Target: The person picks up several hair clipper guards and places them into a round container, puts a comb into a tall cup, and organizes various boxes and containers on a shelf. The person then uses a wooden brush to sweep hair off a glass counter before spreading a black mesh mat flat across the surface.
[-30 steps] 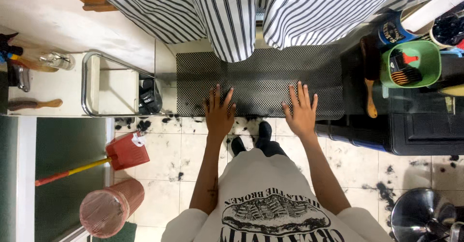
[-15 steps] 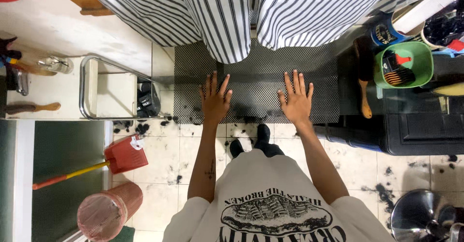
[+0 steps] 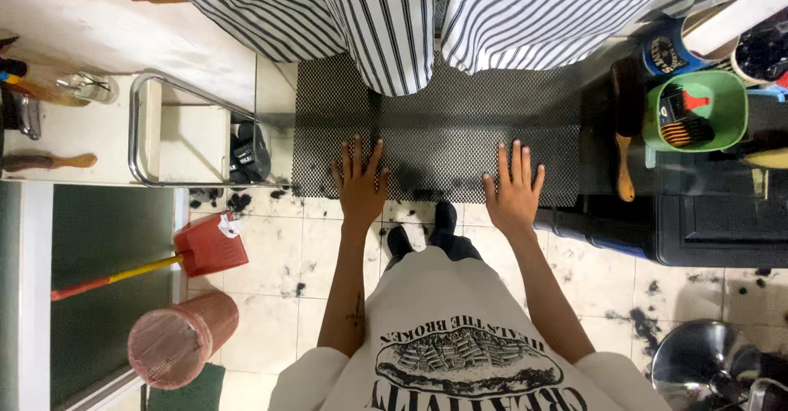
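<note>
While both hands hover empty | left hand [image 3: 359, 188], right hand [image 3: 513, 191]: fingers spread, palms down | below them: black perforated rubber mat [image 3: 460, 128] | keep palms level, apart.

a black-and-white striped cape [image 3: 394, 17] hangs above a black mesh-patterned mat [image 3: 460, 132]. the floor tiles [image 3: 271, 255] are off-white, flecked with dark hair clippings [image 3: 644, 322]. a red dustpan [image 3: 209, 245] has a yellow-and-red handle; beside it stands a pinkish-red bin [image 3: 176, 341]. a green tub [image 3: 710, 107] holds black and orange combs, near a blue cup [image 3: 666, 54] and a brown wooden brush [image 3: 625, 132]. the shirt [image 3: 460, 337] is cream with a black print.
</note>
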